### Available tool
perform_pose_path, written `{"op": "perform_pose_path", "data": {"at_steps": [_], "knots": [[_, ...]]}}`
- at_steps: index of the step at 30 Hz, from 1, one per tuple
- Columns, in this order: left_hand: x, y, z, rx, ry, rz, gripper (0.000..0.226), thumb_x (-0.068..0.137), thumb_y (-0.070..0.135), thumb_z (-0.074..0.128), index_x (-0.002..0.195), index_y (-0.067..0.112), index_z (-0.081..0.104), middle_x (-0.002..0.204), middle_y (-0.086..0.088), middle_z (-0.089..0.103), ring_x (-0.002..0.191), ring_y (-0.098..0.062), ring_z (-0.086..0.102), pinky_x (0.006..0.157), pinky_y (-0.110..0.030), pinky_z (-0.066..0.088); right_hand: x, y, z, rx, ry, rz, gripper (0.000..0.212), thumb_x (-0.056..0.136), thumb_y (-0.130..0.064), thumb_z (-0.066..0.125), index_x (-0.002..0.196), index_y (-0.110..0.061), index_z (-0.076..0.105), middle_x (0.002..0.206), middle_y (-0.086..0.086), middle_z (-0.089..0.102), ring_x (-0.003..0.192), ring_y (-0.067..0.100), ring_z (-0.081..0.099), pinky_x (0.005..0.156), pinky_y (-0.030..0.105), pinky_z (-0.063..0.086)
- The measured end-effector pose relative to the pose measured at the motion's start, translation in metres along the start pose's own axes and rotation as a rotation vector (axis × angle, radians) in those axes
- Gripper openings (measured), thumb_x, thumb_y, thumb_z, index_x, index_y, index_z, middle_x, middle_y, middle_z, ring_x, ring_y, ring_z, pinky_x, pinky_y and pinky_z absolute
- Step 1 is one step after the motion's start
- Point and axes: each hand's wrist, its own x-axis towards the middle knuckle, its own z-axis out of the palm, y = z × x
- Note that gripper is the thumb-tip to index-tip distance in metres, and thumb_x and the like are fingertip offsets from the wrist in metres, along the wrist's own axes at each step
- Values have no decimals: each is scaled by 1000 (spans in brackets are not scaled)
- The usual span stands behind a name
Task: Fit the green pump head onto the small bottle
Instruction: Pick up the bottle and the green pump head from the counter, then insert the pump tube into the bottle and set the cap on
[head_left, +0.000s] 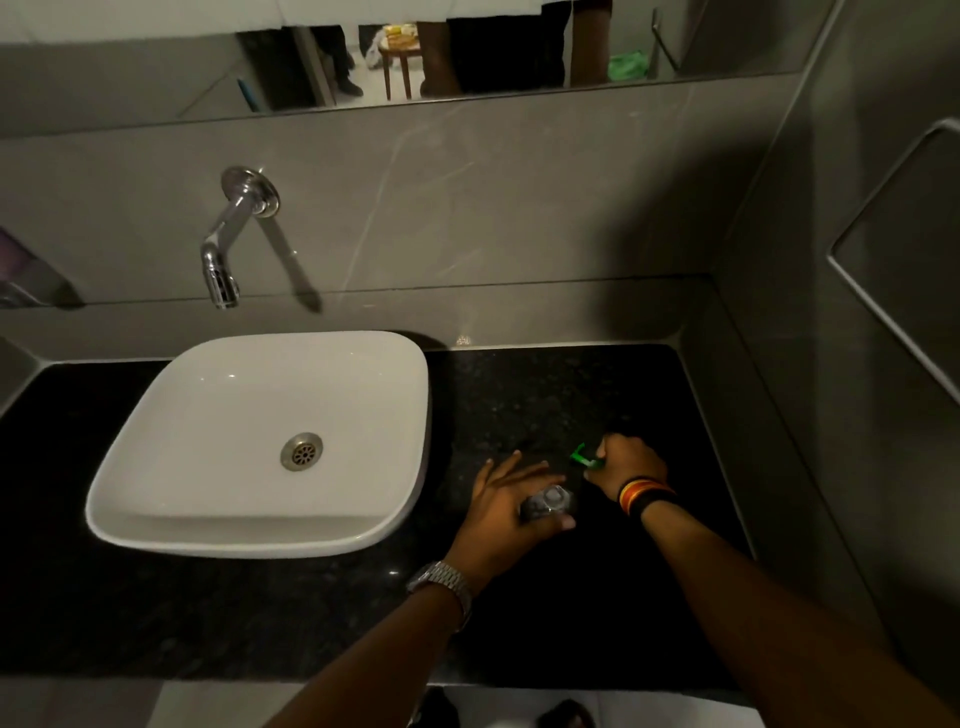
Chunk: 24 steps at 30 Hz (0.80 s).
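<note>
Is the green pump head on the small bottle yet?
Off. The right hand holds the green pump head apart from the small bottle in the left hand.

Your view is dim and soft; a broad shadow darkens the wall (649, 208) beyond your hands, the basin (260, 447) gleams, and edges bow outward.
</note>
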Motion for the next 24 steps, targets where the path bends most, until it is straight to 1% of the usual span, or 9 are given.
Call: {"op": "perform_pose_path", "data": {"at_steps": [2,4,6,9,11,14,16,20,24], "knots": [[-1,1,0,-55,-20,-38,56,78,68,75,130,58,59,140,41,44,140,28,5,114,-12,-13,-3,1,0,33,30,-17,36,78,-32,73,110,-18,68,116,11,71,108,32,67,88,37,55],[-1,2,-1,-88,-37,-71,56,76,70,75,129,59,60,143,39,44,145,18,11,118,-21,-9,-9,-1,-9,131,93,-54,41,80,-33,73,116,-15,68,117,14,71,109,34,66,90,39,55],[0,2,-2,-106,-46,-93,58,75,70,76,129,58,60,147,34,45,148,8,13,120,-30,-5,-19,-3,-27,292,187,-123,35,84,-34,71,112,-14,72,111,15,71,105,35,67,89,41,55],[-1,4,-2,-122,-63,-114,57,76,69,76,130,57,61,149,33,44,148,6,13,121,-34,-5,-50,-2,-60,595,299,-227,28,85,-42,69,100,-19,74,99,4,72,92,20,68,82,36,55],[-2,6,-3,-149,-77,-124,57,76,69,76,130,57,61,151,31,44,148,5,12,121,-35,-5,-78,-1,-79,771,309,-317,28,85,-43,69,101,-21,73,98,-4,73,91,10,69,81,27,55],[-3,7,-4,-168,-81,-126,57,77,65,78,131,52,63,154,27,44,149,4,12,122,-36,-6,-115,-4,-86,1014,259,-415,26,86,-29,73,110,-19,72,109,-3,74,102,12,71,87,30,55],[-3,10,-5,-154,-77,-126,57,78,60,80,132,47,65,156,23,44,150,1,11,123,-38,-7,-130,-9,-83,1018,254,-435,26,87,-27,72,113,-21,71,113,-5,73,104,9,69,87,29,54],[-3,17,-9,-137,-94,-127,56,80,54,81,133,43,66,160,16,42,155,-8,10,123,-41,-9,-140,-14,-72,820,346,-464,21,87,-34,69,108,-32,69,106,-17,68,86,-7,62,72,7,47],[-4,18,-11,-132,-96,-129,57,80,53,81,134,43,65,161,15,41,157,-11,9,122,-41,-10,-139,-15,-55,696,342,-463,20,88,-32,68,107,-30,69,102,-14,65,75,-2,54,65,7,40]]}}
